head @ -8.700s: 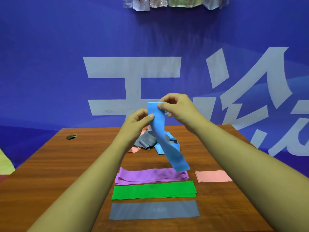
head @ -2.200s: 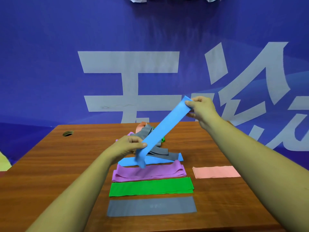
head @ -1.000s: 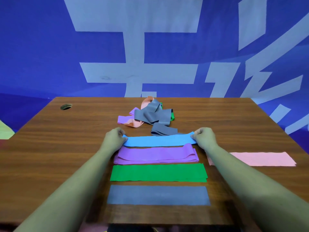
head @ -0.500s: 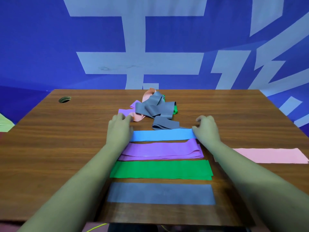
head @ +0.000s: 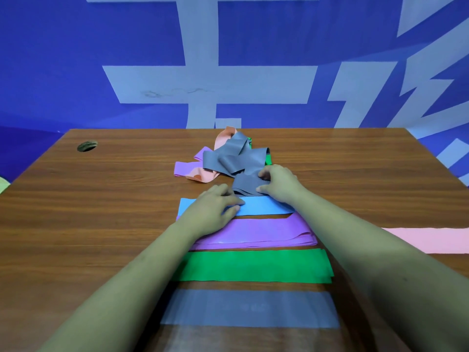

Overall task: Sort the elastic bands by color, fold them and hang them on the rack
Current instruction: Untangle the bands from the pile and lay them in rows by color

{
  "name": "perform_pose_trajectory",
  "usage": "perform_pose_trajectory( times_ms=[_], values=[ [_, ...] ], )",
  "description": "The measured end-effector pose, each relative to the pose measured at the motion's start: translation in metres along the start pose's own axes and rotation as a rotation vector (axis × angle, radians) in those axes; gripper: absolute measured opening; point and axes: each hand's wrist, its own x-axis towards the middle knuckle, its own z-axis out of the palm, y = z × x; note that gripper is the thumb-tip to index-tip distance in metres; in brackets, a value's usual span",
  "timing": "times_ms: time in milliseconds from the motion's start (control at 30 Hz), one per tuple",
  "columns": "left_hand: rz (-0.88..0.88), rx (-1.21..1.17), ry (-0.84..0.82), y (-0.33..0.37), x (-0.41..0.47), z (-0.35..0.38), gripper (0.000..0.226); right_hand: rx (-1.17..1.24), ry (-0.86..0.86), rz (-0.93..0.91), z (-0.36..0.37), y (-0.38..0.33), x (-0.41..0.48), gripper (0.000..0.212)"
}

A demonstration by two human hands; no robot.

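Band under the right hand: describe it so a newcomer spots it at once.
On the brown wooden table, find the tangled heap of bands at the far middle. At its near edge, beyond the flat blue strip, lies a crumpled grey elastic band. Alone among the grey pieces, it is pinched by the right hand.

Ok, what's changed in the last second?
Both hands released the blue band. The right hand reached forward and pinched the crumpled grey band; the left hand slid inward over the blue band. Purple band, green band, flat grey band, pink band stayed put.
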Motion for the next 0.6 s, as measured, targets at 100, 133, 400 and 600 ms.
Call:
perform_pose_trajectory(
  times_ms=[100,133,400,600],
  values=[
    [-0.009,-0.013,0.013,0.002,0.001,0.002,0.045,-0.02,-0.027,0.013,0.002,0.001,0.006,0.032],
    [-0.009,-0.013,0.013,0.002,0.001,0.002,0.044,-0.035,-0.032,0.008,0.001,0.0,0.007,0.026],
    [0.001,0.028,-0.008,0.003,0.002,0.0,0.033,0.338,0.178,-0.092,-0.039,-0.031,0.003,0.009],
    [-0.054,0.018,-0.054,0.012,0.001,-0.006,0.034,0.522,0.375,-0.144,-0.104,-0.076,-0.012,0.009]
  ],
)
